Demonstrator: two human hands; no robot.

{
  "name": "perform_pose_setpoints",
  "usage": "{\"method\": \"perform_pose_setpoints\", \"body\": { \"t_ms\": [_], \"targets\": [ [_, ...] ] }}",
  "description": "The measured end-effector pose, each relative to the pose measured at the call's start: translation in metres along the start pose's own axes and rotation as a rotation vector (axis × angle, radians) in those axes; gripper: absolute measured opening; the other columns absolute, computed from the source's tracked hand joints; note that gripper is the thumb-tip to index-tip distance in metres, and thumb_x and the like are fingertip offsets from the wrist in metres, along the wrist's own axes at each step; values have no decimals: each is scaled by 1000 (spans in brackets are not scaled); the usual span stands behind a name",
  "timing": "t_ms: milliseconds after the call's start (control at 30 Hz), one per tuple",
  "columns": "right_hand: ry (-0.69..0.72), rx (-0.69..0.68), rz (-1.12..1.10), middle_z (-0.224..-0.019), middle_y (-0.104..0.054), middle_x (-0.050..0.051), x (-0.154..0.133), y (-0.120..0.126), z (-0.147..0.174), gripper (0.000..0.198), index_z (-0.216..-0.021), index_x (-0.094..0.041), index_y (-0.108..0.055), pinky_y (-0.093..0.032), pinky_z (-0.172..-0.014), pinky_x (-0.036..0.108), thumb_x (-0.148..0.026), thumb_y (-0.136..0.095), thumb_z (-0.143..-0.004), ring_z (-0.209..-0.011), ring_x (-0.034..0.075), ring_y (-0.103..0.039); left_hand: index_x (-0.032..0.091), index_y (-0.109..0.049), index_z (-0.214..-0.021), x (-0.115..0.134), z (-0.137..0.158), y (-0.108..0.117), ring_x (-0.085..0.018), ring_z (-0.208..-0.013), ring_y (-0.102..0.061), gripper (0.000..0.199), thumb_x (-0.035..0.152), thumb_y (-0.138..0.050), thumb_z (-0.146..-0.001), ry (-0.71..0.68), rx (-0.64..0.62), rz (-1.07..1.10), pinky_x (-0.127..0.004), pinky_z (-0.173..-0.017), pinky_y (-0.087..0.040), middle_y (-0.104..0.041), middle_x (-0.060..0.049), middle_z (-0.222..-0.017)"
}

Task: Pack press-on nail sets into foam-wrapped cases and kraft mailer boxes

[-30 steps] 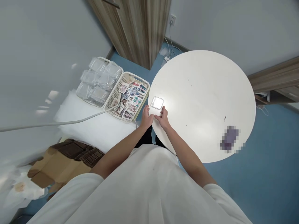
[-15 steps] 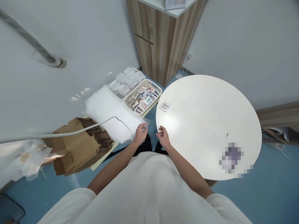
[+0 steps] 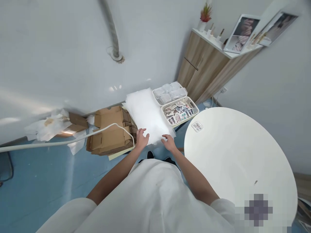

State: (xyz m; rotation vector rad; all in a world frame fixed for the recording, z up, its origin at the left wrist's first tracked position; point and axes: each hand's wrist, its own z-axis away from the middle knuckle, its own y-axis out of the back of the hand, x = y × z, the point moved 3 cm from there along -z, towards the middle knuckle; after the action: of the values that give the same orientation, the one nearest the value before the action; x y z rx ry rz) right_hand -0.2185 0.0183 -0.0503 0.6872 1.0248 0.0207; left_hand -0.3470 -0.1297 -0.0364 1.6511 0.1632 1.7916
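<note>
My left hand [image 3: 142, 139] is at the near left edge of a stack of white translucent sheets [image 3: 149, 111], fingers apart. Over the near right edge of the same stack is my right hand [image 3: 168, 142], also open and holding nothing. Whether either hand touches the sheets I cannot tell. Flattened brown cardboard boxes [image 3: 110, 126] lie in a pile just left of my left hand. Behind my right hand stands a white basket [image 3: 166, 123] of small cards carrying press-on nails. A second basket [image 3: 155, 97] beyond it holds several clear plastic packs [image 3: 176, 94].
A round white table [image 3: 225, 145] stands at the right, bearing a small clear case [image 3: 197, 126] and a blurred-out dark object. A white cable or tube [image 3: 80, 139] crosses above the cardboard. A wooden cabinet [image 3: 206, 61] with framed pictures stands at the back.
The view has swung left. Both my hands have gone from between the stack and the table to the near edge of the white sheets, and their fingers have spread.
</note>
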Motion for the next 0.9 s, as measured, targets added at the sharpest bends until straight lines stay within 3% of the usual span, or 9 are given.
{"method": "perform_pose_setpoints", "body": {
  "t_ms": [167, 400, 700, 800, 900],
  "targets": [
    [-26, -59, 42, -118, -52, 9, -10, -25, -7, 38, -111, -20, -55, -44, -88, 36, -36, -47, -77, -106, 22, -52, 17, -55, -104, -12, -13, 2, -22, -102, -54, 31, 20, -55, -73, 0, -68, 30, -37, -87, -45, -48, -11, -117],
    [-10, -57, 121, -127, -47, 9, -21, -9, -32, 50, -119, -19, -49, -34, -102, 39, -15, -45, -69, -121, 22, -43, 17, -53, -109, -5, -33, -26, -25, -112, -50, 35, 26, -56, -75, 146, -300, 71, -36, -91, -41, -52, -12, -122],
    [31, -65, 117, -147, -19, 12, -22, -21, -107, 68, -133, -13, -33, -22, -108, 48, -19, -51, -68, -136, 28, -14, 17, -53, -114, 7, -71, -55, -25, -115, -49, 40, 32, -57, -77, 279, -331, 198, -35, -94, -37, -51, -12, -127],
    [50, -78, 130, -147, -16, 14, -17, -30, -118, 71, -136, -9, -27, -17, -110, 48, -15, -48, -69, -137, 27, -7, 15, -51, -116, 2, -81, -61, -26, -114, -50, 42, 32, -55, -78, 329, -326, 167, -36, -95, -37, -50, -14, -128],
    [126, -174, 178, -147, -17, 15, -17, -41, -116, 72, -137, -9, -25, -17, -109, 49, -12, -47, -69, -137, 28, -5, 15, -52, -116, -2, -86, -66, -25, -110, -52, 43, 34, -55, -78, 367, -293, 161, -36, -92, -40, -50, -14, -127]
  ]
}}
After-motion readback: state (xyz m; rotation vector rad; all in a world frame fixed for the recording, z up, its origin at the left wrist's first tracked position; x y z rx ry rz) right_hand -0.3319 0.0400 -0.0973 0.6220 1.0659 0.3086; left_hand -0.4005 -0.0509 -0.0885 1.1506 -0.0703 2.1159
